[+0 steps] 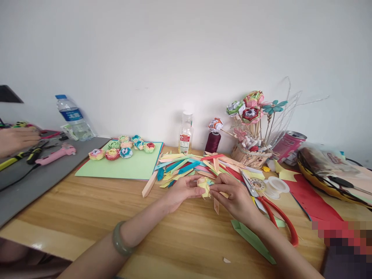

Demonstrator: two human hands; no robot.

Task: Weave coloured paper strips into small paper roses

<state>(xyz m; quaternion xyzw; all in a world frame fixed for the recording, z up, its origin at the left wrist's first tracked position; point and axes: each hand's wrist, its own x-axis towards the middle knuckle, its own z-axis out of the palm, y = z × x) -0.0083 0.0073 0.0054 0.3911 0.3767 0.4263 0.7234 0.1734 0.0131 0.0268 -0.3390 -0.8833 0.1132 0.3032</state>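
Note:
Between my two hands, above the wooden table, is a small yellow paper flower (pixel 204 186) with a bit of light blue at its edge. My left hand (pixel 186 190) is closed round its left side, thumb in front. From the right, the fingers of my right hand (pixel 231 193) are pinched at the flower's edge; what exactly lies between those fingertips is too small to make out. Just behind my hands lies a heap of folded paper strips (pixel 181 167) in many colours. Red-handled scissors (pixel 274 209) rest beside my right forearm, next to rolls of clear tape (pixel 278 185).
Several finished paper flowers (pixel 112 154) sit on a green sheet (pixel 116 170) at left. A bottle (pixel 185 135), a thread spool (pixel 213 143) and a flower-filled pot (pixel 251 157) stand by the wall. At far left, another person's hand (pixel 19 140) is near a pink glue gun (pixel 56 155).

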